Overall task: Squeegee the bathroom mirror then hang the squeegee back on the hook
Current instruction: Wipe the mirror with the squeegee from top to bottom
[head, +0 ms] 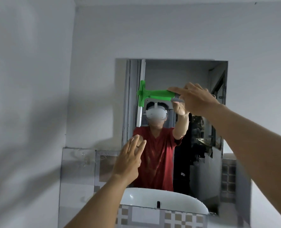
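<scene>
Squeegee (153, 94) wipes the mirror (202, 76), gripped by the right hand (195, 100); left hand (128, 160) open. Next, pull it across.

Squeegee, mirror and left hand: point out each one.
squeegee (154, 93), head view, on the green handle.
mirror (172, 74), head view, on the upper glass.
left hand (128, 160), head view, on the back of the hand.

Right hand (194, 101) raised, grip closed; left hand (130, 159) flat, fingers extended.
</scene>
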`<state>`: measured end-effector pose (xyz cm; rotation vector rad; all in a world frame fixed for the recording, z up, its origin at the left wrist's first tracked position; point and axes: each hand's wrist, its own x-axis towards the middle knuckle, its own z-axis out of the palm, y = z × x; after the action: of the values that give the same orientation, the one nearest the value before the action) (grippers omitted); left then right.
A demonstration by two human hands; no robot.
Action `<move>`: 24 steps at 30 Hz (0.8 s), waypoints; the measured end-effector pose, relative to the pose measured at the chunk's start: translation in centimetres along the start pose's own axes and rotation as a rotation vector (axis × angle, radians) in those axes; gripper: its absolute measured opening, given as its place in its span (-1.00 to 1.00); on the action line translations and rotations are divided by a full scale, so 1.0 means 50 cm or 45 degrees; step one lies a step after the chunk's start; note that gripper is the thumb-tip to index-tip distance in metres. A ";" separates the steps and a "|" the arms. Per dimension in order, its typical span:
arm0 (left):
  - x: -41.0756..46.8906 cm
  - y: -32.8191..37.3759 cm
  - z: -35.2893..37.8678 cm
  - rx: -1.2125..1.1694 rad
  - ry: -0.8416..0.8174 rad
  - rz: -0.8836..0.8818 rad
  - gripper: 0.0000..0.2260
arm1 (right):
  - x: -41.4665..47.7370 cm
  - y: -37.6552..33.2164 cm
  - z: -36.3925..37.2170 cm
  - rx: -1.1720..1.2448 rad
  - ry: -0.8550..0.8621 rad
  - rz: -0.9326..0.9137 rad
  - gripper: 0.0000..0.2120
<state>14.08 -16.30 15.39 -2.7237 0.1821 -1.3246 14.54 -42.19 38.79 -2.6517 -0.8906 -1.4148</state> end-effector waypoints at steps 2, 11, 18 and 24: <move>0.001 0.005 -0.009 0.018 -0.026 -0.012 -0.14 | -0.010 0.013 -0.001 0.002 -0.016 0.014 -0.25; 0.009 0.000 -0.021 0.120 -0.028 -0.022 -0.19 | -0.056 0.073 -0.003 0.035 0.025 0.083 -0.33; 0.032 -0.008 -0.045 0.071 0.046 -0.048 -0.21 | -0.097 0.083 0.004 0.106 0.110 0.287 -0.39; 0.031 -0.020 -0.038 0.029 0.020 -0.015 -0.22 | -0.122 0.091 0.020 0.209 0.178 0.472 -0.30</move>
<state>13.57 -15.65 17.90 -2.7008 0.1515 -1.3433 14.89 -48.67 34.65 -2.4008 -0.4493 -1.3487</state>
